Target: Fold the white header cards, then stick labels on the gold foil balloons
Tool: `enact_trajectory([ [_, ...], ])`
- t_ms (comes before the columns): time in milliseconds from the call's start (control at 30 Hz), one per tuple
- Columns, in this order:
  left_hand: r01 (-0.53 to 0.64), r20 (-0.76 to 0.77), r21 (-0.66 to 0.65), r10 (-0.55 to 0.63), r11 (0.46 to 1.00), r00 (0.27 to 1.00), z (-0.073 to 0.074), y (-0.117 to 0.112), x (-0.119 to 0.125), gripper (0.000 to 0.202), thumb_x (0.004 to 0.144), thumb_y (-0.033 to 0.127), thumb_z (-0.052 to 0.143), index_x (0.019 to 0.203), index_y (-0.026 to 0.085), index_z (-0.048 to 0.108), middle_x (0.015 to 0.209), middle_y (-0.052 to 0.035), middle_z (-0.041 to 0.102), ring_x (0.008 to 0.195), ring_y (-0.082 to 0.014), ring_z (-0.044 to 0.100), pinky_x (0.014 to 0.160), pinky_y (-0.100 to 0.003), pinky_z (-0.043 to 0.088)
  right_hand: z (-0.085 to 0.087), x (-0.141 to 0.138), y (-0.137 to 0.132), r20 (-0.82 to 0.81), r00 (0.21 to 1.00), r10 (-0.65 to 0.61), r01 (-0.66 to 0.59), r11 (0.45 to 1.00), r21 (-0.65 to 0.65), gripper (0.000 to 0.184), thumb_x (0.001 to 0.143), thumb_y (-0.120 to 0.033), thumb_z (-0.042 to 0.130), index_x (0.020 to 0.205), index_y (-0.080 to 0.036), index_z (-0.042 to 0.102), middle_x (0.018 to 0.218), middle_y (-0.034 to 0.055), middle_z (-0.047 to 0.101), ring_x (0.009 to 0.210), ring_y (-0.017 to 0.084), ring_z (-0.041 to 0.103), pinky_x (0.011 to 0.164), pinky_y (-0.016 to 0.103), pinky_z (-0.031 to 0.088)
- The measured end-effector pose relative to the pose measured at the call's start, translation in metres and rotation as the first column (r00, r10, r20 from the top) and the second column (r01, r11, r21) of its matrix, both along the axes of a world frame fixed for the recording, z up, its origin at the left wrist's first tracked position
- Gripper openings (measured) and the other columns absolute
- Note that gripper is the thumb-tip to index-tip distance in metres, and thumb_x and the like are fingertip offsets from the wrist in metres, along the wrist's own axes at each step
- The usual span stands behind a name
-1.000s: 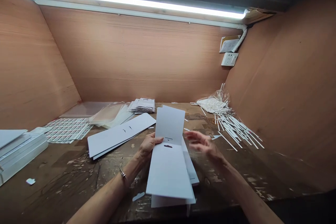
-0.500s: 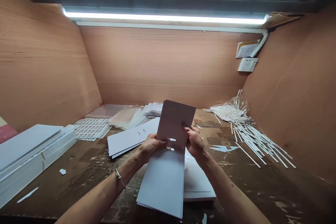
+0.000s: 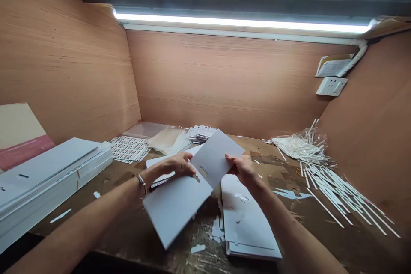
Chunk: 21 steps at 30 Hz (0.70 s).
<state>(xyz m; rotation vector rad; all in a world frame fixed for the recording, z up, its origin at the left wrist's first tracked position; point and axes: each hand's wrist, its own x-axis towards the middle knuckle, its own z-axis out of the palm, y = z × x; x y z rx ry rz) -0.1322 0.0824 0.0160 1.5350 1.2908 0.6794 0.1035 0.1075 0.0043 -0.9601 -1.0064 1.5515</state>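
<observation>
Between my hands, a few layered white cards (image 3: pixel 178 209) are held tilted above the table, bent across the middle, with cut-out slots near the bend. My left hand (image 3: pixel 180 165), a bracelet at its wrist, has its fingers closed on the cards' left edge by the slots. The right edge of the upper half is pinched by my right hand (image 3: pixel 242 167). Below my right forearm lies a stack of white cards (image 3: pixel 247 227) with loose bits of paper on it. Another white card pile (image 3: pixel 156 163) is partly hidden behind my left hand.
Tall card stacks (image 3: pixel 77 154) stand at the left. Printed label sheets (image 3: pixel 130 149), clear plastic sheets (image 3: pixel 167 139) and small cards (image 3: pixel 202 132) lie at the back. White sticks (image 3: pixel 334 188) spread at the right. Paper scraps (image 3: pixel 216 229) litter the table (image 3: pixel 135 218).
The cards have swung from nearly upright to a slant, upper half leaning right, lower half left. My left hand has shifted over the slots. The camera view has turned left.
</observation>
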Motion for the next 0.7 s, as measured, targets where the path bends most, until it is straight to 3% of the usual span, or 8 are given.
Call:
enact_trajectory([
  [133, -0.226, -0.223, 0.227, 0.276, 0.947, 0.935, 0.009, 0.041, -0.027, 0.023, 0.047, 0.026, 0.074, 0.062, 0.017, 0.059, 0.066, -0.007, 0.062, 0.09, -0.0327, 0.055, 0.075, -0.035, 0.039, -0.014, -0.058, 0.041, -0.044, 0.993, -0.106, 0.102, 0.991, -0.081, 0.026, 0.05, -0.021, 0.074, 0.068, -0.014, 0.057, 0.056, 0.0018, 0.062, 0.05, 0.016, 0.056, 0.046, 0.034, 0.052],
  [233, -0.241, -0.281, 0.351, 0.347, 0.905, 0.895, -0.013, 0.047, -0.028, 0.028, 0.06, 0.04, 0.067, 0.075, 0.018, 0.062, 0.093, -0.0142, 0.062, 0.111, -0.0358, 0.041, 0.089, -0.042, 0.028, -0.033, -0.09, 0.066, 0.009, 0.988, -0.154, 0.154, 0.984, -0.091, 0.026, 0.052, -0.02, 0.073, 0.067, -0.015, 0.053, 0.049, -0.0009, 0.057, 0.047, 0.015, 0.055, 0.043, 0.034, 0.052],
  [333, -0.078, -0.388, 0.421, 0.257, 0.904, 0.885, -0.052, 0.038, -0.03, 0.042, 0.062, 0.048, 0.064, 0.096, 0.022, 0.062, 0.12, -0.0138, 0.051, 0.122, -0.0343, 0.029, 0.098, -0.047, 0.012, -0.057, -0.1, 0.082, 0.112, 0.974, -0.197, 0.206, 0.976, -0.074, 0.027, 0.053, -0.021, 0.071, 0.071, -0.015, 0.051, 0.046, -0.0025, 0.055, 0.047, 0.016, 0.056, 0.039, 0.034, 0.051],
  [400, 0.149, -0.574, 0.449, 0.157, 0.881, 0.803, -0.076, 0.031, -0.035, 0.057, 0.069, 0.057, 0.053, 0.117, 0.026, 0.051, 0.133, -0.013, 0.038, 0.127, -0.0343, 0.02, 0.099, -0.052, 0.003, -0.066, -0.094, 0.089, 0.201, 0.959, -0.2, 0.213, 0.976, -0.045, 0.029, 0.053, -0.022, 0.071, 0.074, -0.014, 0.053, 0.048, -0.001, 0.055, 0.049, 0.019, 0.057, 0.039, 0.035, 0.05],
  [533, 0.282, -0.719, 0.433, 0.139, 0.856, 0.681, -0.099, 0.026, -0.047, 0.065, 0.076, 0.062, 0.035, 0.132, 0.029, 0.032, 0.142, -0.0106, 0.022, 0.13, -0.0334, 0.01, 0.098, -0.054, -0.004, -0.055, -0.071, 0.101, 0.363, 0.895, -0.258, 0.245, 0.966, 0.082, 0.046, 0.054, -0.021, 0.072, 0.095, -0.012, 0.054, 0.082, 0.0141, 0.063, 0.084, 0.03, 0.059, 0.062, 0.044, 0.051],
  [600, 0.288, -0.733, 0.418, 0.133, 0.861, 0.667, -0.099, 0.028, -0.048, 0.064, 0.077, 0.062, 0.033, 0.133, 0.03, 0.03, 0.142, -0.0092, 0.02, 0.13, -0.0332, 0.008, 0.098, -0.055, -0.005, -0.041, -0.066, 0.107, 0.479, 0.79, -0.383, 0.249, 0.914, 0.319, 0.054, 0.061, -0.023, 0.068, 0.111, -0.015, 0.049, 0.115, 0.0189, 0.051, 0.112, 0.032, 0.043, 0.084, 0.046, 0.042],
  [633, 0.29, -0.738, 0.413, 0.131, 0.863, 0.662, -0.099, 0.029, -0.049, 0.063, 0.078, 0.062, 0.033, 0.133, 0.031, 0.029, 0.142, -0.0087, 0.02, 0.13, -0.0332, 0.008, 0.097, -0.056, -0.007, -0.035, -0.066, 0.109, 0.556, 0.693, -0.459, 0.165, 0.852, 0.497, 0.054, 0.068, -0.027, 0.063, 0.117, -0.017, 0.046, 0.126, 0.018, 0.042, 0.12, 0.032, 0.033, 0.092, 0.046, 0.034],
  [700, 0.293, -0.749, 0.402, 0.128, 0.867, 0.65, -0.098, 0.031, -0.048, 0.062, 0.079, 0.062, 0.031, 0.133, 0.033, 0.026, 0.143, -0.0078, 0.018, 0.13, -0.0332, 0.007, 0.095, -0.058, -0.008, -0.033, -0.071, 0.112, 0.699, 0.484, -0.526, -0.211, 0.705, 0.677, 0.045, 0.078, -0.033, 0.052, 0.121, -0.021, 0.045, 0.135, 0.013, 0.033, 0.126, 0.029, 0.023, 0.1, 0.046, 0.021],
])
